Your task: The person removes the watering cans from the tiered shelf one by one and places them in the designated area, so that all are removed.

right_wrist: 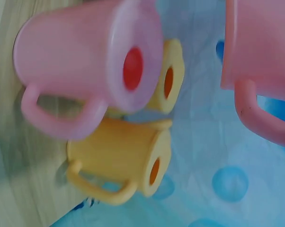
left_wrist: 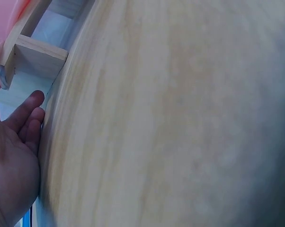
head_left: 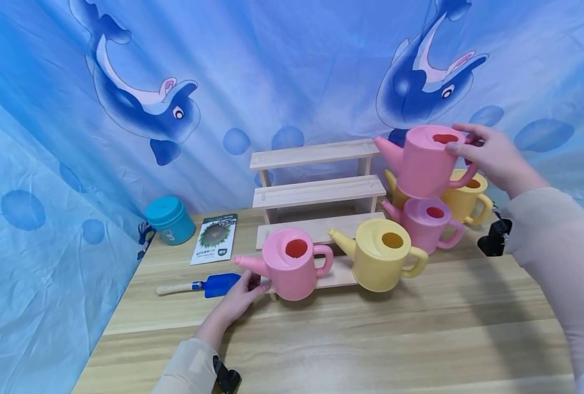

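My right hand [head_left: 491, 156] grips a pink watering can [head_left: 427, 167] by the top of its handle, holding it upright in the air right of the stepped wooden shelf [head_left: 316, 196]. In the right wrist view only part of that can shows, and the hand is hidden. My left hand [head_left: 238, 301] is at the left end of the shelf's lowest step, thumb and forefinger pinching the plank end; its other fingers hang loosely curled in the left wrist view. On that step stand another pink watering can [head_left: 289, 273] and a yellow watering can [head_left: 378, 262].
Right of the shelf, a purplish-pink watering can [head_left: 425, 227] stands on the table, with a yellow watering can [right_wrist: 116, 156] and another yellow one [right_wrist: 170, 78] behind. A blue trowel [head_left: 220, 285], seed packet [head_left: 215, 239] and teal tub [head_left: 170, 220] lie left. A dolphin curtain [head_left: 292, 71] hangs behind.
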A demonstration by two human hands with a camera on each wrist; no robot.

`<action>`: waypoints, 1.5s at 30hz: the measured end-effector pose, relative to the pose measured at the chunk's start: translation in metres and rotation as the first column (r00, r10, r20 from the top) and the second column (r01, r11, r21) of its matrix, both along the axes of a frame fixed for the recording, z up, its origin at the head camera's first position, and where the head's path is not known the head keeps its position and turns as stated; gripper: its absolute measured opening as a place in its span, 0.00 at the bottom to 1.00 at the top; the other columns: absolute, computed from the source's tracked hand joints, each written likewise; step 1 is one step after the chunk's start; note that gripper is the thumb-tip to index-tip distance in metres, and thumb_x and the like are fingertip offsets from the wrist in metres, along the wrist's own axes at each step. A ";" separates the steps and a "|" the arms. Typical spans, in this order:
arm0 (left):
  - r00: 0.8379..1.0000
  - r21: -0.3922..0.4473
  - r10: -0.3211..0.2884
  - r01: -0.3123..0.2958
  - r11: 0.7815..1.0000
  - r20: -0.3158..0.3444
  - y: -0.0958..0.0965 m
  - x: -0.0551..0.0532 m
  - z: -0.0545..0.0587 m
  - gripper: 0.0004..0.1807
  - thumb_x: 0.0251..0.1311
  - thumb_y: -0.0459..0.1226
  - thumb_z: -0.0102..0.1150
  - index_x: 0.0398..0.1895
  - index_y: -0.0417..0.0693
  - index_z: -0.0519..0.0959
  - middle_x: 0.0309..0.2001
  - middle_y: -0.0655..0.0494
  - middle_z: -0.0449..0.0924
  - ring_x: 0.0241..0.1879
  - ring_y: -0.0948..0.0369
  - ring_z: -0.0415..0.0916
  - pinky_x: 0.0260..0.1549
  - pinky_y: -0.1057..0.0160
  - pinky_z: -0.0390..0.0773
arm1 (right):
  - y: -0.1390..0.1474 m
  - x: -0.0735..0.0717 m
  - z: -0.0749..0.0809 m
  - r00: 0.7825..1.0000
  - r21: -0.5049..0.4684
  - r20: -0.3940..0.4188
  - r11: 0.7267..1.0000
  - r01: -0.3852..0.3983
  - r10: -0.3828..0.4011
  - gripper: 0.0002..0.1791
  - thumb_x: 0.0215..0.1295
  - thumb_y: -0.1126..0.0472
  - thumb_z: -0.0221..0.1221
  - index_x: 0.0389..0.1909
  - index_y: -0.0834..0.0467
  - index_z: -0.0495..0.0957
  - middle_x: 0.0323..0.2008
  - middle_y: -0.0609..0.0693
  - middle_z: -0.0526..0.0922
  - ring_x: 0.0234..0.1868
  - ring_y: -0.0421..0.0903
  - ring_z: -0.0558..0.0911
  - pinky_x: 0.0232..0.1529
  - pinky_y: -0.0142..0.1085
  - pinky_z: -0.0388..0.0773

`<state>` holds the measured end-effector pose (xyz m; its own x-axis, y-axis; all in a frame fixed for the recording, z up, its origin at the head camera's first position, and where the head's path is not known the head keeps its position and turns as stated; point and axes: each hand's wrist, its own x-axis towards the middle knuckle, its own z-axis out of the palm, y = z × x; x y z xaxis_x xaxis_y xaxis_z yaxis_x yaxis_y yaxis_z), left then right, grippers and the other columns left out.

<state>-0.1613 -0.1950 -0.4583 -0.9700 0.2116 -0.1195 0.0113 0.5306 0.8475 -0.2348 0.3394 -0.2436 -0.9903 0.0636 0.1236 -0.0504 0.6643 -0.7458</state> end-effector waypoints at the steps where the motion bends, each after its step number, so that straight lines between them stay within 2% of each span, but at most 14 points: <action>1: 1.000 0.004 0.000 0.000 1.000 0.002 0.000 0.000 -0.001 0.34 0.55 0.58 0.59 0.63 0.60 0.64 0.55 0.52 0.70 0.55 0.52 0.65 0.58 0.45 0.63 | 0.005 0.002 -0.001 1.000 0.005 0.003 1.000 0.016 -0.016 0.45 0.58 0.35 0.55 0.73 0.45 0.51 0.47 0.55 0.65 0.43 0.53 0.66 0.29 0.32 0.74; 8: 1.000 0.023 -0.010 0.010 1.000 0.000 0.000 0.000 -0.001 0.35 0.56 0.56 0.59 0.66 0.60 0.62 0.59 0.51 0.69 0.59 0.51 0.64 0.59 0.44 0.61 | 0.037 0.016 -0.015 0.994 -0.029 -0.019 0.994 0.104 -0.104 0.41 0.59 0.37 0.55 0.72 0.41 0.53 0.42 0.51 0.65 0.39 0.48 0.67 0.27 0.28 0.72; 12: 1.000 0.039 -0.010 0.009 0.999 0.008 0.000 0.000 0.000 0.36 0.57 0.55 0.59 0.67 0.59 0.61 0.61 0.50 0.67 0.61 0.50 0.62 0.60 0.43 0.60 | 0.051 0.021 -0.025 0.988 -0.051 -0.047 0.988 0.146 -0.149 0.40 0.61 0.39 0.55 0.72 0.44 0.54 0.39 0.49 0.64 0.35 0.44 0.67 0.24 0.26 0.71; 17: 1.000 0.021 -0.006 0.006 1.000 0.004 0.000 -0.001 -0.001 0.34 0.56 0.56 0.59 0.65 0.60 0.63 0.57 0.52 0.69 0.57 0.52 0.65 0.58 0.45 0.63 | 0.066 0.026 -0.040 0.980 -0.092 -0.067 0.980 0.178 -0.185 0.40 0.61 0.41 0.55 0.72 0.47 0.53 0.38 0.48 0.63 0.32 0.41 0.67 0.23 0.25 0.71; 20: 1.000 0.020 -0.013 0.013 1.000 -0.010 -0.001 -0.003 -0.003 0.33 0.56 0.57 0.59 0.63 0.60 0.64 0.53 0.53 0.71 0.53 0.54 0.67 0.56 0.48 0.66 | 0.074 0.030 -0.049 0.974 -0.098 -0.067 0.973 0.207 -0.214 0.40 0.61 0.40 0.55 0.72 0.46 0.53 0.38 0.46 0.63 0.32 0.40 0.67 0.22 0.24 0.71; 25: 0.999 0.034 -0.025 0.026 0.999 -0.026 -0.001 -0.005 -0.004 0.30 0.56 0.55 0.60 0.60 0.59 0.66 0.48 0.54 0.72 0.48 0.54 0.67 0.51 0.53 0.68 | 0.085 0.037 -0.063 0.965 -0.065 -0.063 0.966 0.250 -0.254 0.41 0.61 0.39 0.54 0.73 0.45 0.50 0.39 0.49 0.63 0.34 0.42 0.67 0.22 0.23 0.72; 30: 0.999 0.029 -0.028 0.028 0.999 -0.016 -0.002 -0.005 -0.005 0.31 0.58 0.53 0.59 0.63 0.59 0.64 0.50 0.55 0.72 0.50 0.55 0.67 0.53 0.53 0.67 | 0.090 0.044 -0.078 0.960 -0.049 -0.038 0.960 0.276 -0.277 0.44 0.60 0.38 0.53 0.73 0.47 0.47 0.42 0.54 0.63 0.35 0.46 0.66 0.22 0.24 0.73; 32: 1.000 0.029 -0.027 0.027 0.999 -0.004 -0.001 -0.004 -0.002 0.31 0.58 0.53 0.59 0.64 0.57 0.64 0.51 0.54 0.71 0.50 0.54 0.66 0.53 0.52 0.66 | 0.092 0.046 -0.085 0.957 -0.049 -0.024 0.957 0.287 -0.288 0.45 0.59 0.37 0.53 0.73 0.47 0.47 0.43 0.55 0.62 0.36 0.47 0.66 0.22 0.24 0.73; 37: 0.999 0.017 -0.043 0.043 0.999 0.007 0.006 0.007 0.024 0.30 0.60 0.50 0.59 0.63 0.52 0.64 0.49 0.54 0.72 0.48 0.55 0.67 0.50 0.55 0.68 | 0.094 0.049 -0.104 0.955 -0.092 -0.010 0.951 0.295 -0.297 0.45 0.58 0.37 0.54 0.73 0.47 0.48 0.43 0.53 0.63 0.37 0.47 0.66 0.23 0.22 0.72; 39: 0.999 0.017 -0.042 0.042 0.999 -0.007 0.006 0.006 0.021 0.30 0.59 0.51 0.59 0.62 0.54 0.65 0.48 0.54 0.72 0.48 0.56 0.67 0.50 0.55 0.68 | 0.094 0.050 -0.111 0.953 -0.117 0.003 0.946 0.302 -0.304 0.46 0.57 0.36 0.54 0.73 0.46 0.48 0.43 0.52 0.63 0.37 0.46 0.66 0.24 0.22 0.72; 44: 0.999 0.028 -0.029 0.030 0.999 -0.033 -0.001 -0.005 -0.005 0.29 0.57 0.55 0.59 0.60 0.60 0.66 0.47 0.55 0.72 0.47 0.55 0.67 0.49 0.55 0.68 | 0.093 0.053 -0.127 0.944 -0.120 0.050 0.937 0.329 -0.325 0.49 0.55 0.32 0.53 0.74 0.48 0.45 0.44 0.56 0.63 0.39 0.53 0.67 0.23 0.24 0.73; 45: 0.999 0.029 -0.030 0.031 0.999 -0.033 -0.002 -0.005 -0.005 0.29 0.57 0.55 0.59 0.60 0.60 0.66 0.47 0.55 0.72 0.47 0.54 0.67 0.49 0.55 0.68 | 0.093 0.053 -0.129 0.943 -0.121 0.061 0.935 0.333 -0.328 0.50 0.55 0.32 0.52 0.74 0.48 0.45 0.45 0.57 0.63 0.40 0.54 0.66 0.23 0.24 0.74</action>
<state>-0.1659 -0.1966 -0.4630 -0.9664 0.2440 -0.0814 0.0546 0.5041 0.8619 -0.1815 0.4322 -0.3730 -0.9143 0.4013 0.0547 0.1867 0.5376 -0.8223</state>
